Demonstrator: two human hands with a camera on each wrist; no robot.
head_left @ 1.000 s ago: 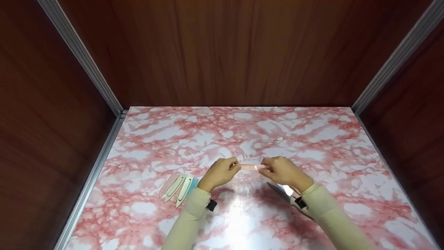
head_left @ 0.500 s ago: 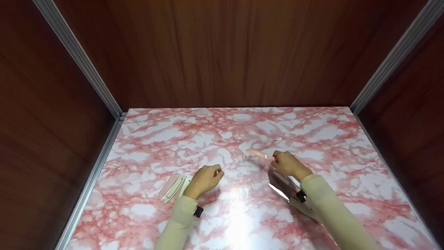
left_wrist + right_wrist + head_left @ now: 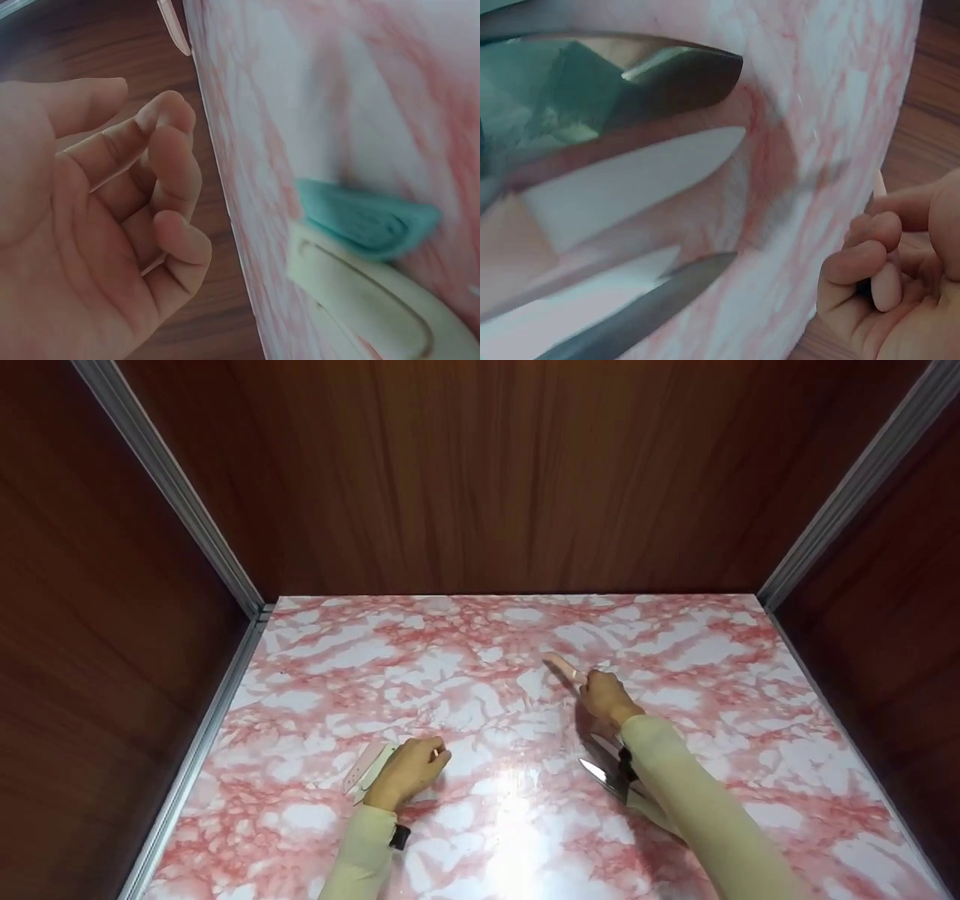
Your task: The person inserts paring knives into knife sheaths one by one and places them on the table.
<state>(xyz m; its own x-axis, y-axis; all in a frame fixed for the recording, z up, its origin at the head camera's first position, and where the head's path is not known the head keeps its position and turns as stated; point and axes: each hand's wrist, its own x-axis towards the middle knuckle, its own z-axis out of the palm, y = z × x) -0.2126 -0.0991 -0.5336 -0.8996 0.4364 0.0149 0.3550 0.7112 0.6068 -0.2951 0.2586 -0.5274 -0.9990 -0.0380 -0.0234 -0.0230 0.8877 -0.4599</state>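
My right hand (image 3: 609,697) grips one end of a slim peach-coloured knife-like piece (image 3: 562,666) with a pale band. Its long end points away to the far left; the gripped end is hidden. My left hand (image 3: 409,771) hangs loosely curled and holds nothing. Beneath and beside that hand lie slim knife covers: a pink one (image 3: 363,765) with small holes, cream ones (image 3: 367,300) and a teal one (image 3: 367,221). Below the right forearm several knives lie on the table; a white blade (image 3: 637,184) and a broad shiny blade (image 3: 682,75) show in the right wrist view.
The table (image 3: 480,645) has a red and white marbled top. Brown wood-grain panels (image 3: 480,480) stand behind it and at both sides, with grey metal posts (image 3: 180,495) at the corners. The knives' blades point toward the table's middle.
Both hands held the peach piece between them. The left hand let go and moved left and nearer, over the covers. The right hand carried the piece farther away.
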